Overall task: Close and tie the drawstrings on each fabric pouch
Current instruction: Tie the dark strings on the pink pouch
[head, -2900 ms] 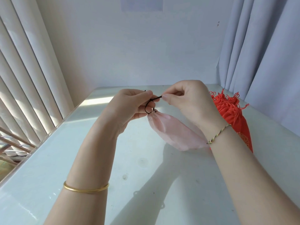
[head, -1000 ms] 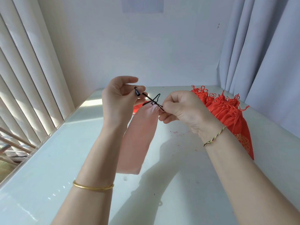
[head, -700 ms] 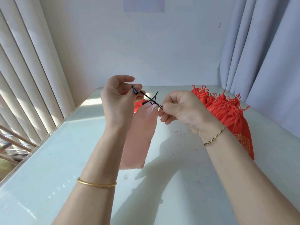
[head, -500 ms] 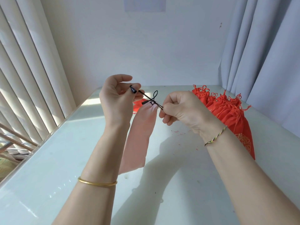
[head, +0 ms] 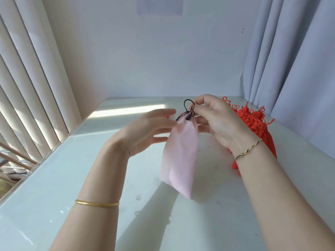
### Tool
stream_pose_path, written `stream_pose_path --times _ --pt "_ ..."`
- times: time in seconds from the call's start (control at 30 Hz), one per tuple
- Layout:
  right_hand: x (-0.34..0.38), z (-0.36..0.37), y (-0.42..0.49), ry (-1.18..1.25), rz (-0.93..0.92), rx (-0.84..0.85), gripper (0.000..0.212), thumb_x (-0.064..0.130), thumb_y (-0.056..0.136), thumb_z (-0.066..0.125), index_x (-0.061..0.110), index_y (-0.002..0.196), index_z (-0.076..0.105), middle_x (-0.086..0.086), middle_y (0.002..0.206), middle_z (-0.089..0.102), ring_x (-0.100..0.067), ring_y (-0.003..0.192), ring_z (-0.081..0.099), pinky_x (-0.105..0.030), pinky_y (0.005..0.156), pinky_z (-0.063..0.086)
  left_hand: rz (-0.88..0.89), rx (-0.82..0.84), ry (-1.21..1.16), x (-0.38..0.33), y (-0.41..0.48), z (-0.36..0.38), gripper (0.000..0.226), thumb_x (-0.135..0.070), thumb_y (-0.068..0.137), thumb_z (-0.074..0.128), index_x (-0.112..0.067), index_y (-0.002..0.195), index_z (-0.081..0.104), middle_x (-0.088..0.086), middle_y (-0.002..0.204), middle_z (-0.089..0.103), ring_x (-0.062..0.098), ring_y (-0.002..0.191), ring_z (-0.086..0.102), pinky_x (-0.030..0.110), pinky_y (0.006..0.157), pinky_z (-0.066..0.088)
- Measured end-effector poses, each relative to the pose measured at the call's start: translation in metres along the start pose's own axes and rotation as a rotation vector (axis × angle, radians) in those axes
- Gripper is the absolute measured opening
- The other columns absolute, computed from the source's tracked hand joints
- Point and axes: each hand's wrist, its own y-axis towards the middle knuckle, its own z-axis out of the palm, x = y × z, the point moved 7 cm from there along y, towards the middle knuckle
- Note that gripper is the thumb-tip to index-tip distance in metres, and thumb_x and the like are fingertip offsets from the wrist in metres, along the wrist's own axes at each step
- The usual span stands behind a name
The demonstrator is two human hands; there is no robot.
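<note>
My right hand (head: 219,124) keeps a pinching grip on the black drawstring (head: 186,104), looped above the gathered mouth of the pink pouch (head: 181,156), which hangs directly below the grip, over the bench (head: 54,178). My left hand (head: 145,131), fingers straight, grasps nothing beside the pouch's neck. A heap of red pouches (head: 253,120) lies behind my right wrist.

One pink pouch (head: 179,156), two hands (head: 145,131) (head: 215,122)

You are holding a soft, matt pale pink cloth pouch (head: 179,153) with a thin black cord drawstring (head: 188,114). Beneath the pouch, the smooth white table top (head: 54,187) is gleaming glossily; right of the pouch, matt red cloth pouches (head: 253,120) are lying.
</note>
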Motion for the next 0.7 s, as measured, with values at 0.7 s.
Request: stream_pose_path --times 0.7 --pt "-0.027 -0.163 -0.105 -0.436 0.133 -0.236 0.016 0.001 0.083 0.064 0.012 0.072 0.058 -0.004 0.063 0.058 0.004 0.041 0.048 -0.006 0.041 0.033 0.03 -0.085 -0.015 0.017 0.04 0.168 0.023 -0.008 0.081 0.069 -0.006 0.103 0.061 0.008 0.092 0.062 0.018 0.082 0.059 0.032 0.081 0.052"
